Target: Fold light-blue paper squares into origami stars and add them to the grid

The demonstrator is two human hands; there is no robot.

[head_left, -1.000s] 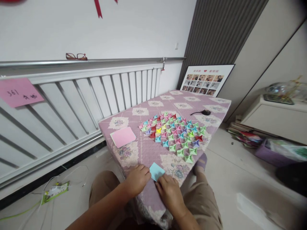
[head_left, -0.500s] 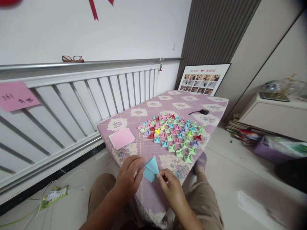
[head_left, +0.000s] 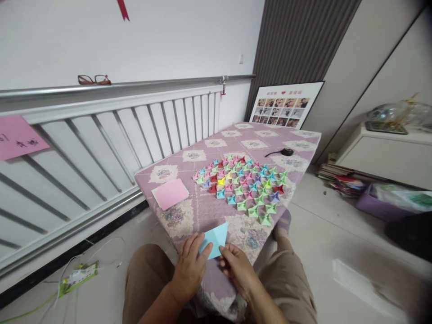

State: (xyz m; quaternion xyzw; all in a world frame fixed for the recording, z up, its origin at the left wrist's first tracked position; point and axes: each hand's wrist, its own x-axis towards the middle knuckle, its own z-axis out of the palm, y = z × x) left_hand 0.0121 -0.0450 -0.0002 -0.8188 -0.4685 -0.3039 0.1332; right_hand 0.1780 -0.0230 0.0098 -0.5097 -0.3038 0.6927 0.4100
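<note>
A light blue sheet of folded paper (head_left: 216, 239) lies near the front corner of the table, between my hands. My left hand (head_left: 191, 265) rests on its left edge, fingers apart and the thumb on the paper. My right hand (head_left: 236, 266) pinches the lower right edge between thumb and fingers. Beyond them, many small folded paper pieces (head_left: 239, 191) in green, pink, blue, red and yellow stand in rows. A stack of pink paper (head_left: 171, 194) lies to the left.
The table (head_left: 182, 226) wears a purple floral cloth. A black object with a cord (head_left: 286, 152) lies toward its far right. A photo board (head_left: 286, 106) leans behind, and a white radiator (head_left: 151, 130) runs along the left wall.
The blue paper now looks wider and flatter. My left hand has come down onto its left edge, and the view has shifted slightly.
</note>
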